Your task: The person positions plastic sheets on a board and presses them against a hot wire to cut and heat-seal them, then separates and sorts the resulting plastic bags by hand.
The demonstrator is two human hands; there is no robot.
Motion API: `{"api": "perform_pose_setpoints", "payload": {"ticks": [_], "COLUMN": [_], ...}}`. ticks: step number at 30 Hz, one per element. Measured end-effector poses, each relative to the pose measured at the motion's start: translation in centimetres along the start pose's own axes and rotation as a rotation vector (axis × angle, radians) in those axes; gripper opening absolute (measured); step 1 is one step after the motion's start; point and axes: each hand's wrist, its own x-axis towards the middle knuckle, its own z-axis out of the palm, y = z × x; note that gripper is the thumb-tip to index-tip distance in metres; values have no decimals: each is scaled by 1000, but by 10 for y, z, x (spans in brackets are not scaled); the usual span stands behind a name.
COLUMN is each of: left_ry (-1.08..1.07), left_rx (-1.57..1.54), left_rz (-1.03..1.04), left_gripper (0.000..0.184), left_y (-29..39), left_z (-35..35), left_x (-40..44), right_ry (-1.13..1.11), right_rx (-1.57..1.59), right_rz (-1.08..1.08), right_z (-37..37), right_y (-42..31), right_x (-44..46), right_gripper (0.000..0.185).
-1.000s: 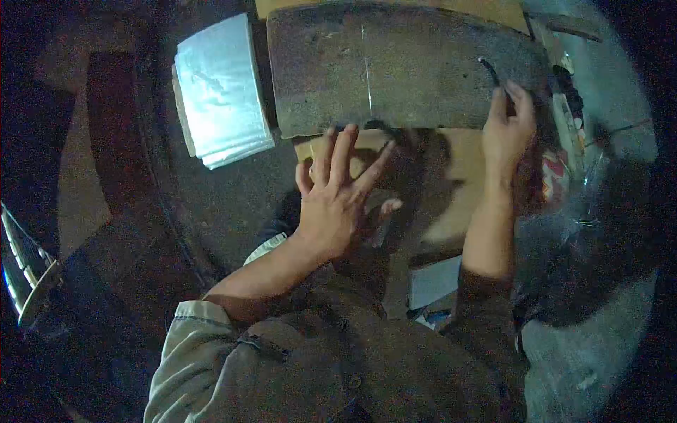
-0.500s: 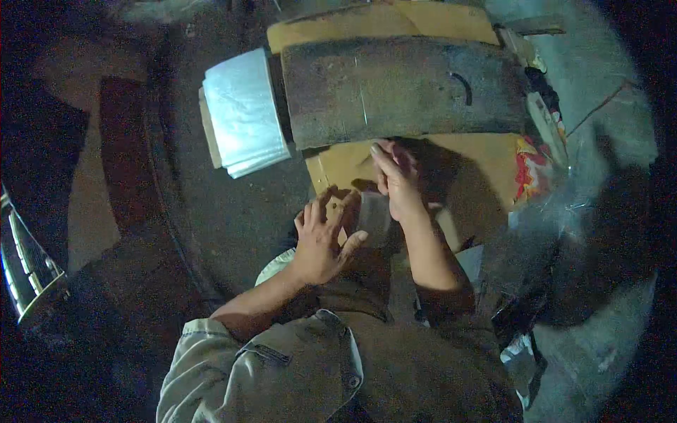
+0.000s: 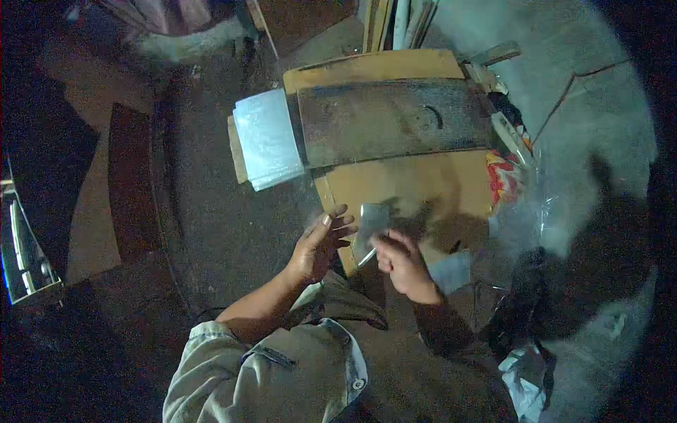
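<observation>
My left hand is raised with its fingers apart and nothing visible in it, just left of a small greyish, shiny rectangular piece. Beside that piece, my right hand is closed, its fingers blurred. A thin pale edge shows at its fingertips; what the hand holds is unclear. Both hands are near the front edge of a tan board. Across this board lies a dark, worn slab, with a small black curved strip on its right part.
A stack of clear plastic sheets lies left of the slab. On the right are a red-and-yellow wrapper, a pale box-cutter-like object and crumpled clear plastic. Wooden strips stand beyond the board.
My right hand left the black curved strip and came back toward my body. My left hand withdrew from the slab's edge and turned palm inward. The view shifted, showing more beyond the board.
</observation>
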Motion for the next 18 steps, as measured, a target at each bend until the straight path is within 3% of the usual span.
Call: {"api": "perform_pose_setpoints", "payload": {"ticks": [3,7,9,11,14,18], "left_ry": [26,31,9,77,-46,-137], "left_rx": [-11,-30,3,-144,-53,86], "left_rz": [9,-30,-53,-207,-223,-377], "left_gripper": [60,56,55,44,44,43], "left_y": [-2,-7,-6,-6,-22,-19], "left_z": [1,9,17,32,27,32], "left_x": [-12,-38,-53,-67,-77,-88], "right_ry": [-87,42,22,-95,229,123], "right_rx": [-328,-291,317,379,300,34], "right_rz": [6,-106,11,-114,-157,-461], "right_z": [-22,-20,-6,-10,-6,-35], "right_y": [28,63,66,73,76,81], "right_x": [-16,-31,-42,-42,-49,-43], "right_gripper": [22,23,19,17,18,19]}}
